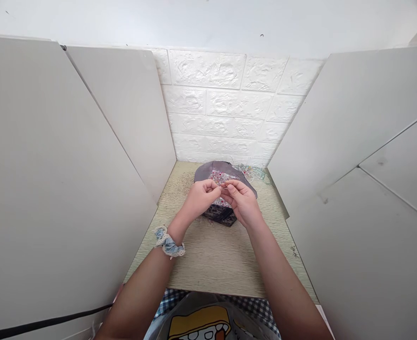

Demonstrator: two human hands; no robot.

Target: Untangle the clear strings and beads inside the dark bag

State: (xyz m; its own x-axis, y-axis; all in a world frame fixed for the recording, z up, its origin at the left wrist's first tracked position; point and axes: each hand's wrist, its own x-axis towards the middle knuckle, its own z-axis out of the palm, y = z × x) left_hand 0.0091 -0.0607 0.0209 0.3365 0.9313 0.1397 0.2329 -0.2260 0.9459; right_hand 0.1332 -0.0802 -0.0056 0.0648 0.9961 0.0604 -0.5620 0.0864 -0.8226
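My left hand [204, 197] is closed in a pinch, thumb against the curled index finger. Close to it, my right hand [243, 202] also pinches with thumb and index finger, its other fingers bent below. Something thin and tiny lies between the fingertips, too small to name. Both hands are above a grey-purple fabric holder [204, 171] with a dark patterned front. Inside it lies a heap of small pink, red and clear beads [215, 176], partly hidden by my hands.
A tangle of clear and coloured beaded strands [254, 173] lies behind the holder at the right. The wooden tabletop [215, 264] is narrow, between pale panels [116, 104] and a white brick-patterned wall [208, 101]. Small bits [294, 251] lie near the right edge.
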